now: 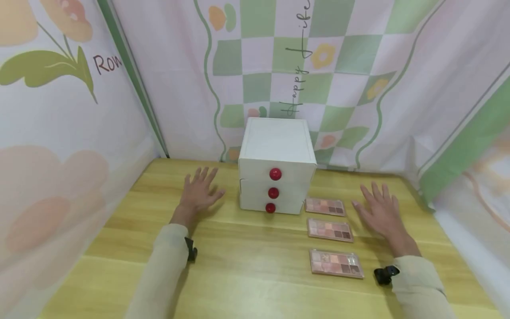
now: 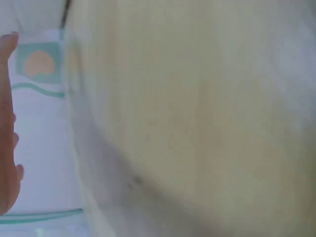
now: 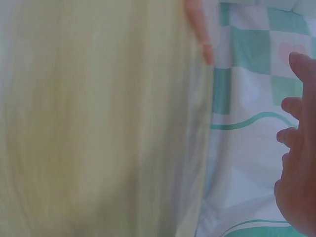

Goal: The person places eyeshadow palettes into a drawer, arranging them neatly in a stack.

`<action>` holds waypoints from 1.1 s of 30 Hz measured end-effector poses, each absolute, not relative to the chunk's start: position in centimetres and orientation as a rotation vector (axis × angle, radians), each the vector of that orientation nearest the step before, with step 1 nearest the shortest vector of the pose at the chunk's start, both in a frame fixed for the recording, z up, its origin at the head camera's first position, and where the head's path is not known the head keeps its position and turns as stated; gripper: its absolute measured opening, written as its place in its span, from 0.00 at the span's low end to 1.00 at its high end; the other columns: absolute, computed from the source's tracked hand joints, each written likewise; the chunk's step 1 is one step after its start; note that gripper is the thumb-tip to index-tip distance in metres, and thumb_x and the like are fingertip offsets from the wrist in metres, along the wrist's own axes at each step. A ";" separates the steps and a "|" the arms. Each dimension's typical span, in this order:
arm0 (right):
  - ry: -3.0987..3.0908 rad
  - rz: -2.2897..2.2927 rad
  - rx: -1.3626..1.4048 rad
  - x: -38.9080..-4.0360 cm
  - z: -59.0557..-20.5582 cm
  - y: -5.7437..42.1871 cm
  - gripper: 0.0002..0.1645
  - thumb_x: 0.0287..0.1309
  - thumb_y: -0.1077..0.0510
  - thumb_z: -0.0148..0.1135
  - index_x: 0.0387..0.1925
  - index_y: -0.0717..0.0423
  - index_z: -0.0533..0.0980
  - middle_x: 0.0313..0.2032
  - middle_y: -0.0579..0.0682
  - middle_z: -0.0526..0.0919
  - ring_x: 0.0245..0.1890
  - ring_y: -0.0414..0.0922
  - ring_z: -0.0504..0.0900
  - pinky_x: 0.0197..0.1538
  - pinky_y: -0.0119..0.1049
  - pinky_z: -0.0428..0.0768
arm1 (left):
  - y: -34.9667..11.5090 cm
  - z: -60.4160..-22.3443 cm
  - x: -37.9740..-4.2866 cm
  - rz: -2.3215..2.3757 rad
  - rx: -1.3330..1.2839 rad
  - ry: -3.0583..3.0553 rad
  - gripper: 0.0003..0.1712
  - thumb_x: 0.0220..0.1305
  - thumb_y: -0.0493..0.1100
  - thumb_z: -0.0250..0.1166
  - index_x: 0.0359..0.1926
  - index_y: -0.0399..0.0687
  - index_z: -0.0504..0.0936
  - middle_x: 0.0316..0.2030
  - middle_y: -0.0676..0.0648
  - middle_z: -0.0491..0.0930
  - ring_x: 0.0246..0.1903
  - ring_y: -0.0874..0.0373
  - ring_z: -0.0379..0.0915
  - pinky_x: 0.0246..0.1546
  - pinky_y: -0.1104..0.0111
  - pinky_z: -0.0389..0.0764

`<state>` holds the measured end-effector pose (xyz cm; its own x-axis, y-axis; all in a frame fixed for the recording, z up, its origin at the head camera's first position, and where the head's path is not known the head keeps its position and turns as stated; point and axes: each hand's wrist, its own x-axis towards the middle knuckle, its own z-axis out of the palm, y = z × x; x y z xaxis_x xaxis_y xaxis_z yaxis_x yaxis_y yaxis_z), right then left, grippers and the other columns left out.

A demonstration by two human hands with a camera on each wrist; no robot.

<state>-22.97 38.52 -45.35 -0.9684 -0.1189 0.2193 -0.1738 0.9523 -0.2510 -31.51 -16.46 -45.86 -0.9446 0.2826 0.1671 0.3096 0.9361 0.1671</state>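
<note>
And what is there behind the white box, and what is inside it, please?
Behind the box, a cloth with green and white checks shows; the part directly behind is covered. The inside cannot be seen: the drawer fronts hide it.

A white drawer box [image 1: 279, 141] with three red knobs [image 1: 273, 193] is set toward the back edge of a yellowish wood-grained table [image 1: 231, 274]. To the box's right, three flat eyeshadow palettes [image 1: 330, 230] are lined up front to back, spaced apart, the farthest placed just beside it.

A curtain [image 1: 291, 62] with green and white checks hangs behind the wood-grain table [image 1: 243, 257].
</note>
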 end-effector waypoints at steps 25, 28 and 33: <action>-2.748 0.792 0.317 -17.7 -40.2 31.9 0.28 0.76 0.49 0.50 0.61 0.69 0.75 0.59 0.72 0.79 0.60 0.72 0.75 0.60 0.72 0.72 | -9.4 -36.7 -31.9 -1.979 -0.836 -2.209 0.45 0.69 0.46 0.56 0.80 0.37 0.47 0.82 0.38 0.43 0.82 0.40 0.41 0.84 0.53 0.50; -2.726 0.842 0.343 -17.1 -39.7 30.7 0.26 0.77 0.51 0.49 0.60 0.68 0.77 0.55 0.70 0.83 0.55 0.67 0.80 0.56 0.64 0.79 | -9.1 -36.5 -32.3 -1.990 -0.840 -2.209 0.44 0.69 0.43 0.56 0.79 0.34 0.48 0.81 0.36 0.45 0.81 0.41 0.43 0.83 0.55 0.51; -2.706 1.002 0.396 -16.5 -39.3 28.8 0.24 0.78 0.54 0.47 0.58 0.66 0.79 0.50 0.64 0.88 0.47 0.48 0.87 0.48 0.32 0.85 | -8.8 -36.2 -32.7 -2.037 -0.860 -2.200 0.43 0.69 0.41 0.56 0.79 0.33 0.48 0.80 0.35 0.47 0.81 0.43 0.47 0.82 0.56 0.55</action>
<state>-16.47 28.82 -39.29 -0.9375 -0.1713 0.3029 -0.3272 0.7301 -0.5999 -32.75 -8.78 -36.17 -0.8476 0.3744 0.3761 0.4037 -0.0051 0.9149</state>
